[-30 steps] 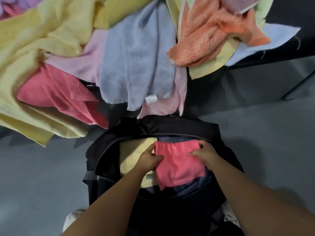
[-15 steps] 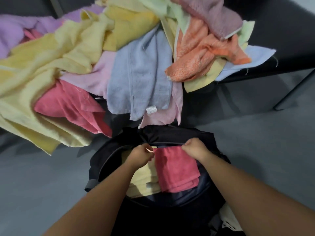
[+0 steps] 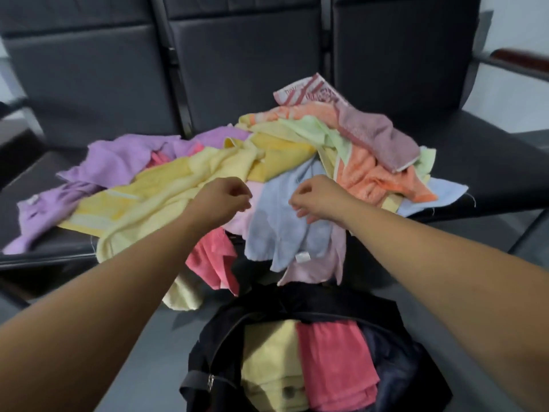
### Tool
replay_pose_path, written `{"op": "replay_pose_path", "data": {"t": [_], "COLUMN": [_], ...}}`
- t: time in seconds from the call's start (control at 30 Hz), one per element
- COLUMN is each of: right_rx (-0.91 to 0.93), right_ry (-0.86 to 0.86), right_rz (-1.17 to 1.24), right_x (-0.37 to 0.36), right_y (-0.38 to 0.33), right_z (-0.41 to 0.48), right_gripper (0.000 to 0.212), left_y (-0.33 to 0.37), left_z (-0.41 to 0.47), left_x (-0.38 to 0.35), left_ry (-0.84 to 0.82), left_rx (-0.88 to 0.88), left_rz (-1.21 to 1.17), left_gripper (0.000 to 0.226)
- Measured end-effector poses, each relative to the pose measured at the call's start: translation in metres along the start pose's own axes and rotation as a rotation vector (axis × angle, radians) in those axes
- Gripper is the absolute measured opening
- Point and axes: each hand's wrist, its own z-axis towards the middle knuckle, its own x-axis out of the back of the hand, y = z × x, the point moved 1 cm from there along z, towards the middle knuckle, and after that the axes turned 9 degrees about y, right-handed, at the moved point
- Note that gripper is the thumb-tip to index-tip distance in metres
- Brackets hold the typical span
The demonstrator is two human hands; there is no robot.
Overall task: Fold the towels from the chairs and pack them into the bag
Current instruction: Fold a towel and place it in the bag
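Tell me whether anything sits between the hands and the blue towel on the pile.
Nothing visible does. The blue towel lies exposed at the front of the pile, and the left hand and right hand hover just above it, both empty.

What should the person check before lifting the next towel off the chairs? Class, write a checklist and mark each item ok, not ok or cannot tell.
1. Hands free: the left hand and right hand hold nothing: ok.
2. Mouth of the bag open: ok.
3. Inside it, the folded pink towel lies flat beside the folded yellow towel: ok.
4. The blue towel lies uppermost, nearest the hands: ok.
5. All towels fully on the chair seats: not ok, several hang over the front edge.
6. Room in the bag for more: cannot tell.
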Motion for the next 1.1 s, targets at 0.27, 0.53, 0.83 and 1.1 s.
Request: {"op": "replay_pose_path", "data": {"t": [0.27,0.53,0.83,1.1], "right_rx": [0.202,0.429,0.367,0.336], "right_ry": [0.214,0.160,0.241,0.347], "right_rz": [-0.234,-0.662,-0.524,0.323], "right_x": [-0.021,-0.084,-0.077,0.005], "right_y": [-0.031,-0.049,-0.063,-0.135], "right_z": [0.062,0.099,0.097,0.026], "right_gripper": [0.023,0.058,0.017,0.008], "left_y": [-0.056,-0.111,-0.068,0.006], "left_z": [0.052,0.072,0.052,0.015], "left_x": [0.010,0.018,0.064,0.127], "left_ry": [0.254,0.320,0.464,0.405], "left_rx": [0.095,0.105,-0.066,0.115], "left_rz": [0.288,0.248,-0.066,-0.561], "left_gripper": [0.051,0.020,0.011,0.016]}}
